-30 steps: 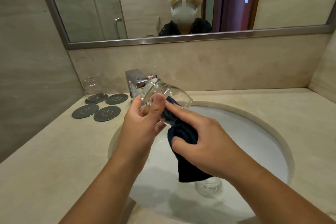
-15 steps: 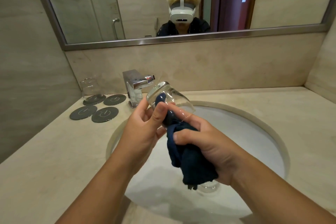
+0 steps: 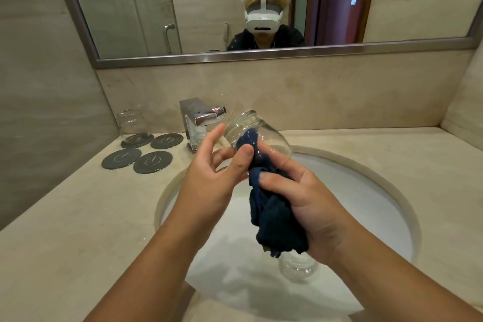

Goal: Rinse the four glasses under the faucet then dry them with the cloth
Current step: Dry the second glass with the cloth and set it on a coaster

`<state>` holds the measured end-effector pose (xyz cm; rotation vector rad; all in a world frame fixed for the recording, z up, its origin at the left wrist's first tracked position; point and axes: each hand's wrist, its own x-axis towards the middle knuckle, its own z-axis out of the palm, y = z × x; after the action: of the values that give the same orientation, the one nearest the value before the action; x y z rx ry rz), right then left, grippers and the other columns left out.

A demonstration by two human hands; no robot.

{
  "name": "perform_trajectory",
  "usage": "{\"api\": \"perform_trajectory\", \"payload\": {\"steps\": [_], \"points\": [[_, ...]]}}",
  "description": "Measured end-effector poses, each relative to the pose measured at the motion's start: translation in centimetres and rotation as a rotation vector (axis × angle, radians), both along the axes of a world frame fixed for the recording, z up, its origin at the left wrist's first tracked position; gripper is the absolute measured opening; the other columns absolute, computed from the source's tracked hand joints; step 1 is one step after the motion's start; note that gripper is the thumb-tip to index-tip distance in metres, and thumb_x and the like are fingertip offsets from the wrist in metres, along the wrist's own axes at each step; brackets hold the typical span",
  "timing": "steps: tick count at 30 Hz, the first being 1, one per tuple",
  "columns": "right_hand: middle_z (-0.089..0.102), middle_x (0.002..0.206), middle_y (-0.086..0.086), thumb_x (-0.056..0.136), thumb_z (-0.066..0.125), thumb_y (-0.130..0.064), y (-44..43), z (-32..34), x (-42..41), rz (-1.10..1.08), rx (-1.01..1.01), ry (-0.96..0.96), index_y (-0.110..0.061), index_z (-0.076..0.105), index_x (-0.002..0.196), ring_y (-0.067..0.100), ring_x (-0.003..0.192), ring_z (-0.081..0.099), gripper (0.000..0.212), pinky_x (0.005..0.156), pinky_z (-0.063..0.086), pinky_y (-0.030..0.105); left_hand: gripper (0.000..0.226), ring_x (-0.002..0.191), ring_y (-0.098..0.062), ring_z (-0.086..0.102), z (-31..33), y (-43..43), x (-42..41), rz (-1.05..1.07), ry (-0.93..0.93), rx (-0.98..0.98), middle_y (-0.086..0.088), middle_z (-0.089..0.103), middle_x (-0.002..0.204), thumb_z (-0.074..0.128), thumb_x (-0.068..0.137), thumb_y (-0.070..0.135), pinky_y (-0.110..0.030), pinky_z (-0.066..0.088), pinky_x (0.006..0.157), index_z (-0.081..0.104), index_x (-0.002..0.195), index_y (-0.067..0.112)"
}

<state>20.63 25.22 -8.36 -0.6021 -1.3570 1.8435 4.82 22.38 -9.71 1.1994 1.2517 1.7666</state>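
A clear glass (image 3: 264, 133) is tilted over the sink, its base pointing away from me. My left hand (image 3: 217, 178) holds it, thumb pressed on the side near the rim, other fingers spread. My right hand (image 3: 300, 201) grips a dark blue cloth (image 3: 274, 219), with part of it pushed inside the glass. Another glass (image 3: 298, 266) lies in the white basin (image 3: 366, 206), partly hidden by the cloth. A third glass (image 3: 132, 124) stands upside down on a coaster at the back left. The chrome faucet (image 3: 201, 119) is just behind the held glass.
Three more dark round coasters (image 3: 153, 162) lie on the beige counter (image 3: 65, 217) left of the sink. A wall rises on the left, and a backsplash with a mirror (image 3: 261, 8) stands behind. Counter continues to the right of the basin.
The cloth has gone deeper into the glass, and my right hand now bunches the rest of it. My left fingers have spread wider off the glass.
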Motion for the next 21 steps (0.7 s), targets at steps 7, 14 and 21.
{"api": "perform_trajectory", "payload": {"steps": [7,14,21], "points": [[0.082,0.106,-0.009,0.083,0.082,-0.003,-0.3,0.0,-0.2,-0.001,0.147,-0.109,-0.043,0.078,0.118,0.006,0.089,0.075,0.053,0.079,0.057,0.022,0.080,0.127,-0.021,0.070,0.2,-0.4,0.5,-0.073,0.051,-0.029,-0.006,0.073,0.133,0.085,0.080,0.050,-0.044,0.054,0.109,0.055,0.151,0.027],[0.069,0.078,0.003,0.074,0.070,-0.009,0.4,0.7,1.0,0.271,-0.140,0.171,-0.039,0.078,0.121,0.016,0.057,0.058,0.057,0.044,0.048,0.025,0.075,0.138,-0.021,0.063,0.6,-1.0,0.6,-0.276,0.036,-0.057,-0.003,0.067,0.145,0.068,0.087,0.038,-0.040,0.048,0.118,0.044,0.157,0.026],[0.078,0.103,0.006,0.078,0.065,-0.010,0.5,0.6,0.9,0.205,-0.050,0.120,-0.039,0.079,0.121,0.021,0.069,0.068,0.055,0.055,0.056,0.029,0.076,0.140,-0.029,0.058,0.8,-0.9,0.5,-0.268,0.041,-0.047,-0.004,0.065,0.147,0.068,0.094,0.045,-0.052,0.044,0.114,0.035,0.162,0.038]]}}
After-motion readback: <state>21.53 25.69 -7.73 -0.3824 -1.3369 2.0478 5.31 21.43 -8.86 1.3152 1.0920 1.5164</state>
